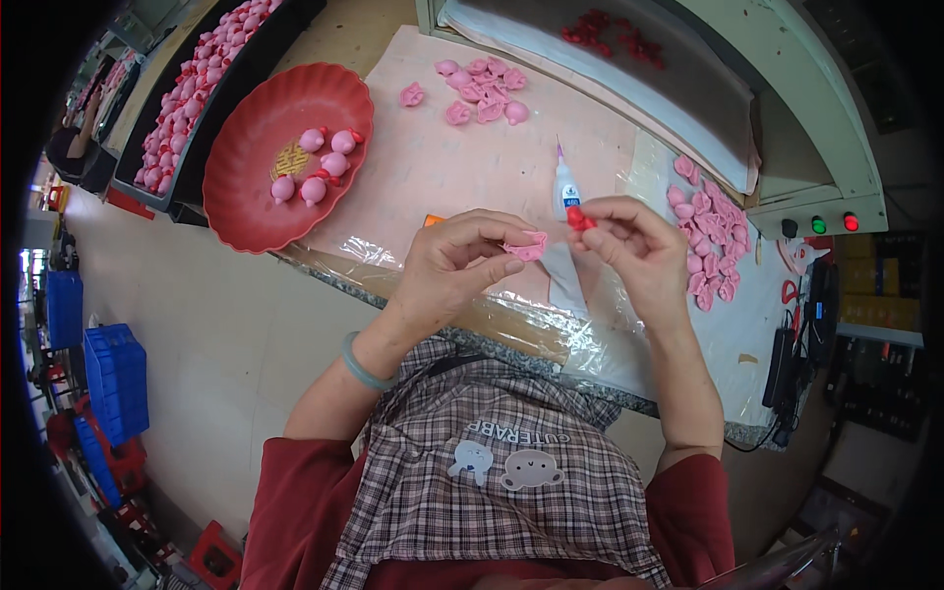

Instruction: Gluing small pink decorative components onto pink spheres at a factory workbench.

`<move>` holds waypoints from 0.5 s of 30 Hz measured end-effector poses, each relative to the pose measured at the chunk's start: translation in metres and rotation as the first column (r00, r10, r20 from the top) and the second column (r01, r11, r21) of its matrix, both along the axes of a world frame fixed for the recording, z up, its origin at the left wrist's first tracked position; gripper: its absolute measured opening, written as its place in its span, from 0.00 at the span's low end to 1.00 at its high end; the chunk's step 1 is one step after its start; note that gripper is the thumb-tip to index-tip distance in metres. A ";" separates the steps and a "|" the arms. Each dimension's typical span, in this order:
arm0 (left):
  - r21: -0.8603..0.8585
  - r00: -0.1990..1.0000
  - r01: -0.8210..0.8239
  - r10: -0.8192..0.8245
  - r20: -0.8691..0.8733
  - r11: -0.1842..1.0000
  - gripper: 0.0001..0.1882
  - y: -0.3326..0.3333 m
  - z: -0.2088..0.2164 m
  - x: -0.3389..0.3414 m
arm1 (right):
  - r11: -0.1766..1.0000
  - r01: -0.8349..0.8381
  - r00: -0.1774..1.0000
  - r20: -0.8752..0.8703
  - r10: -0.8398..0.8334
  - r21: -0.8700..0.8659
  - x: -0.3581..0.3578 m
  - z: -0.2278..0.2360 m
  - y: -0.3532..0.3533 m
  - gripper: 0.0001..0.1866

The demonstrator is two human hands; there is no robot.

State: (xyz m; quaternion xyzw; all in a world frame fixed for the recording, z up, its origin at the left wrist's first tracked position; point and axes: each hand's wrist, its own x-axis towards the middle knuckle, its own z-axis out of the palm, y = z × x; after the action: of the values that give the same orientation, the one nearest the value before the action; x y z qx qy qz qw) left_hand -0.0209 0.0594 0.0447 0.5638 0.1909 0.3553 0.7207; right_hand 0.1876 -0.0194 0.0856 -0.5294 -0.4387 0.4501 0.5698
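Left grip (454, 258) pinching pink piece (527, 246), right grip (629, 241) pinching red bit (579, 219), white glue bottle (565, 192) behind

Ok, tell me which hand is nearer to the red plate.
Left. The left hand is just right of the red plate, pinching a pink piece. The right hand is farther right, past the glue bottle.

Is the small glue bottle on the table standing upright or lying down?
Upright: the glue bottle stands on its base on the table, purple nozzle pointing up, just behind the right hand.
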 end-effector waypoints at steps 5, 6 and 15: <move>0.075 0.991 0.055 -0.045 -0.126 0.996 0.11 -0.013 0.002 -0.001 | 0.973 -0.061 0.864 0.499 -0.060 0.222 -0.021 -0.003 -0.024 0.11; 0.070 0.990 0.056 -0.046 -0.134 0.996 0.10 -0.015 0.000 -0.001 | 0.975 -0.058 0.845 0.531 -0.066 0.215 -0.025 0.000 -0.025 0.11; -0.128 0.997 0.079 -0.078 0.011 0.989 0.09 -0.022 -0.004 -0.003 | 0.963 -0.073 0.816 0.570 -0.092 0.260 -0.033 -0.005 -0.034 0.11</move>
State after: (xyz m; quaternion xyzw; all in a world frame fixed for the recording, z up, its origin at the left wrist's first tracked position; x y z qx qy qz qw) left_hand -0.0238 0.0372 0.0405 0.5223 0.1888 0.3154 0.7694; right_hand 0.1543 -0.0532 0.0804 -0.5603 -0.6451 0.2016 0.4788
